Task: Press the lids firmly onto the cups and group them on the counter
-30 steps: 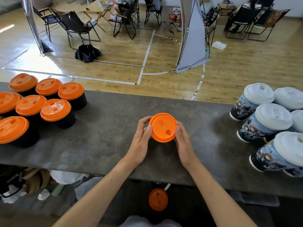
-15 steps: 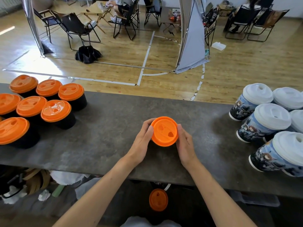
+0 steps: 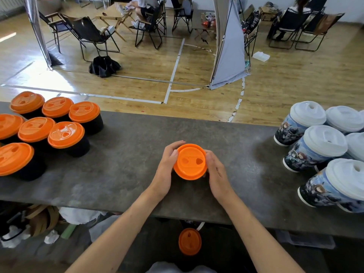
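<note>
1. Grey tabletop [image 3: 128,174], centre, near the front edge: orange lid [image 3: 190,161], top face up, two small openings showing. What lies under it is hidden by the lid and both hands.
2. Left hand [image 3: 167,170]: fingers [image 3: 175,144] curled round the lid's far-left rim, thumb on the near-left edge, gripping.
3. Right hand [image 3: 216,172]: curled against the lid's right rim, holding it from the other side.
4. Black cups [image 3: 78,148]: a tight cluster at the left end of the tabletop, each capped in orange, well apart from the hands.
5. Printed cups [image 3: 295,154]: a cluster at the right end, each with a white cap.
6. Second orange lid [image 3: 189,241]: below the tabletop's near edge, between the forearms.
7. Wooden floor [image 3: 285,91]: beyond the tabletop, with white lines and folding chairs [image 3: 92,34].
</note>
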A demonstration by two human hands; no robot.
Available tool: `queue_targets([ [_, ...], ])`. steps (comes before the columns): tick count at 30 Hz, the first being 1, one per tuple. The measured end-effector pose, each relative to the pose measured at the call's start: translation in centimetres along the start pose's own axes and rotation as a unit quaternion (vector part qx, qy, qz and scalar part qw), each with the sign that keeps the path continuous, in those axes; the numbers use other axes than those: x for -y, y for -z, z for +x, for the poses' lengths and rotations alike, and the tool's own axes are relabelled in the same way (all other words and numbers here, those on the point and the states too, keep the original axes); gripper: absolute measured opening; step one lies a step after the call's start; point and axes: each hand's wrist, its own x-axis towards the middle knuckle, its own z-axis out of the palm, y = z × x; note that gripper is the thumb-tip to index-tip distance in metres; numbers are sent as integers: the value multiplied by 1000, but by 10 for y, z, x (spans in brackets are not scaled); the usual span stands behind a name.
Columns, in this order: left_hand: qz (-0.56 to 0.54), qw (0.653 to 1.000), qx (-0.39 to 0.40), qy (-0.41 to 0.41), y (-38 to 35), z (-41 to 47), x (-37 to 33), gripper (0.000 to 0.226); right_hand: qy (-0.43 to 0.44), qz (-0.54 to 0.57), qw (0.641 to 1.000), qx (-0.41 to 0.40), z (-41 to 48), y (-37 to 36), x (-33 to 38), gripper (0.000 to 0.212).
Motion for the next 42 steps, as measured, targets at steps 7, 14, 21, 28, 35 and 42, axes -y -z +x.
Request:
queue_targets([
  [7, -35, 999, -26, 15, -2, 1, -1, 46, 13, -32, 998, 59, -4, 2, -3, 74],
  [14, -4, 1000, -4, -12, -10, -2, 1, 62, -3, -7, 1000, -20, -2, 1, 0, 66],
  [21, 96, 979, -88, -156, -4, -7, 2, 59, -8, -3, 999, -32, -4, -3, 0, 75],
  [28, 264, 927, -3, -268, -6, -12, 3, 88, -23, 16, 998, -59, -2, -1, 0, 65],
  [35, 328, 895, 35, -301, 13, 1, 1, 94, -45, 11, 998, -33, -3, 0, 4, 78],
  [42, 297, 901, 36, -315, 14, 7, 10, 95, -52, 8, 999, -6, -4, 2, 8, 52],
])
